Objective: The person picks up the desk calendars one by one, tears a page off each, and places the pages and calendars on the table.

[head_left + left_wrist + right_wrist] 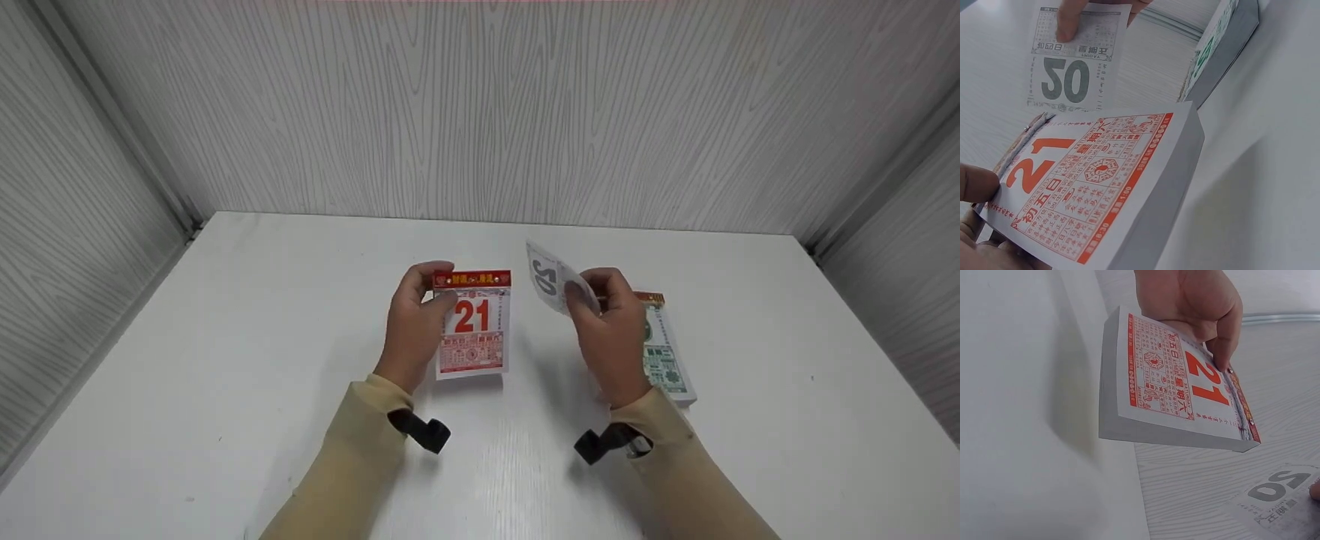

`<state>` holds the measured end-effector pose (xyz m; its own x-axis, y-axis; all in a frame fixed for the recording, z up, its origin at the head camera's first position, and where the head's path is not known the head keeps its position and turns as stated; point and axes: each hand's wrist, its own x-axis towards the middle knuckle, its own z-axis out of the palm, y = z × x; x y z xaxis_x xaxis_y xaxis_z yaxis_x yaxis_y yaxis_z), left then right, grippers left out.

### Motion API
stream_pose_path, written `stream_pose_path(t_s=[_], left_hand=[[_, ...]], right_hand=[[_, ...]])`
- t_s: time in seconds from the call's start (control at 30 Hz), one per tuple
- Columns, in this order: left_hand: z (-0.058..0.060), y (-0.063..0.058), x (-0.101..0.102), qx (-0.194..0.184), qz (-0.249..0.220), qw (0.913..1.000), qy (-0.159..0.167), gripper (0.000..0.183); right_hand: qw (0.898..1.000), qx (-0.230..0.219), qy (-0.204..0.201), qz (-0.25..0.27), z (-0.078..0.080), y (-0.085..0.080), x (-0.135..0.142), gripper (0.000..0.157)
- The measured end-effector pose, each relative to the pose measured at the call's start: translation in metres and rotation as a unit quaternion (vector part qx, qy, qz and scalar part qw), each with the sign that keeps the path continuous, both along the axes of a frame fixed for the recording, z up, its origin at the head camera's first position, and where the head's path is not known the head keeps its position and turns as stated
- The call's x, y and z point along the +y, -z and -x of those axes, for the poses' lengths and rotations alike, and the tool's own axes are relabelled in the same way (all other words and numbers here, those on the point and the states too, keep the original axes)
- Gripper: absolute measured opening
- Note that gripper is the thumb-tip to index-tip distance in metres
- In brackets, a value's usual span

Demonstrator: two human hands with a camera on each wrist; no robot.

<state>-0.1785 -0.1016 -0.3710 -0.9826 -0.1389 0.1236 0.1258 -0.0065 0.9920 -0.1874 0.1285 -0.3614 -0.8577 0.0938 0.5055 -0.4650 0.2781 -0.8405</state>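
Observation:
A thick tear-off calendar (474, 322) with a red header strip shows a red 21 on its top page. My left hand (420, 315) grips its upper left corner, thumb on the front and fingers behind. To the right, my right hand (611, 322) pinches a loose calendar page (549, 279) between thumb and fingers. Seen from the back, the page shows a mirrored 20 through the thin paper. In the right wrist view, the calendar (1157, 377) tilts above the table, its thick page block visible along the edge.
A second calendar pad (669, 367) with green print lies on the white table (300, 300), partly hidden behind my right hand. Wood-grain panels (480, 112) enclose the table at the back and both sides.

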Motion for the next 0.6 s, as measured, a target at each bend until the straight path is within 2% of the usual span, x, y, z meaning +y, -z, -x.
stream_pose_path(t_s=[0.37, 0.6], left_hand=[[0.0002, 0.0009, 0.0004, 0.015, 0.009, 0.9998, -0.005, 0.032], [0.0002, -0.0009, 0.0012, 0.03, 0.021, 0.9992, -0.014, 0.032]], right_hand=[[1.0, 0.014, -0.003, -0.01, 0.0006, 0.0015, -0.0004, 0.014], [0.999, 0.026, 0.009, -0.025, -0.0001, 0.0011, -0.0005, 0.013]])
